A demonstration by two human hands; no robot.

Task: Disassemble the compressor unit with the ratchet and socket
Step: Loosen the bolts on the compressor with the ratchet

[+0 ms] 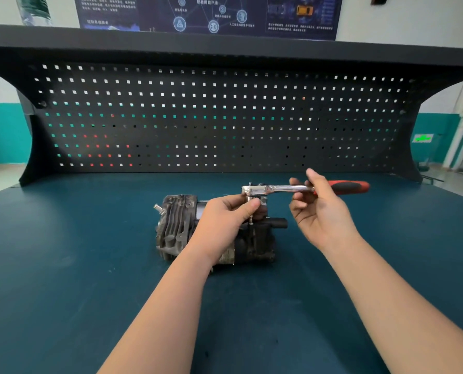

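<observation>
A dirty grey compressor unit (175,228) with cooling fins lies on its side in the middle of the blue-green bench. A chrome ratchet (276,188) with a red and black handle (349,187) is held level above the unit's right part, its head over a bolt there. My left hand (226,220) rests over the unit and pinches the socket under the ratchet head between thumb and fingers. My right hand (315,205) holds the ratchet shaft near the start of the handle with loosely curled fingers. The socket is mostly hidden by my left fingers.
The bench top (76,265) stretches wide on both sides of the unit. A black pegboard back panel (211,117) with a shelf above closes off the far edge. A black tube (277,222) sticks out of the unit to the right.
</observation>
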